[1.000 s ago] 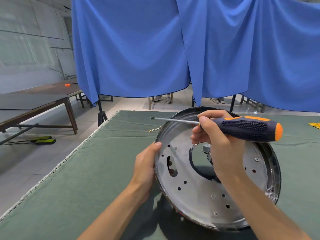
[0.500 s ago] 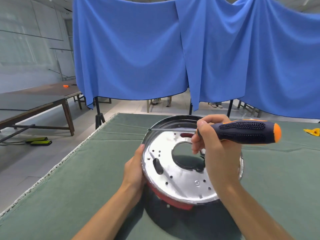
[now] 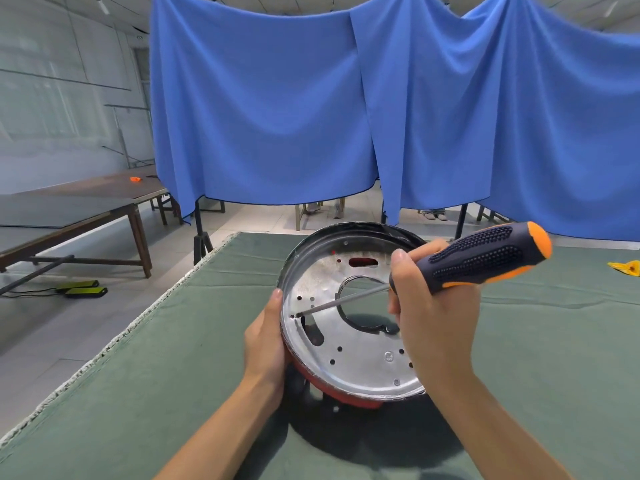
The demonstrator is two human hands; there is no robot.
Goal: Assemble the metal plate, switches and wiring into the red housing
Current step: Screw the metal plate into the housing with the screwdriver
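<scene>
Your left hand (image 3: 266, 344) grips the left rim of the red housing (image 3: 341, 394), fingers wrapped underneath and thumb up along the edge, holding it tilted toward you above the green surface (image 3: 173, 375). The metal plate (image 3: 349, 344) sits inside the housing, its face with holes and a large round opening turned to you. Your right hand (image 3: 433, 317) is curled tight around the screwdriver (image 3: 481, 259), black and orange handle pointing up to the right. The shaft slants down to the left across the plate, and its tip touches a small hole near the plate's left edge, just beside your left thumb. Blue curtains (image 3: 346, 109) hang behind the surface
</scene>
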